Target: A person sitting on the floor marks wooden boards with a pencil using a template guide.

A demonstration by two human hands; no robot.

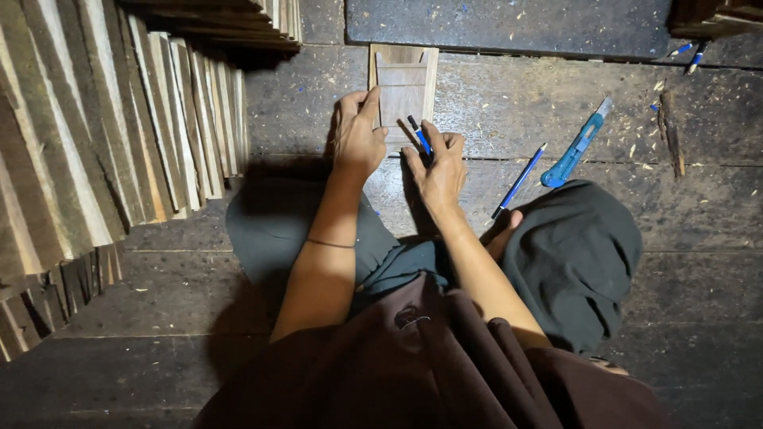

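Head view: a small wooden panel (402, 89) lies flat on the dark plank floor (556, 111), long axis running away from the person. The left hand (358, 133) presses its near left edge with fingers flat. The right hand (435, 165), just right of it, pinches a blue pen (419, 135); its tip seems to touch the panel's near corner. Stacked wood slats (103, 135) lean left; a blue utility knife (574, 148) lies right.

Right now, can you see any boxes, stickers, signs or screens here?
None in view: only a wood piece under the left hand, a pen in the right hand, a blue cutter and stacked slats on the floor.
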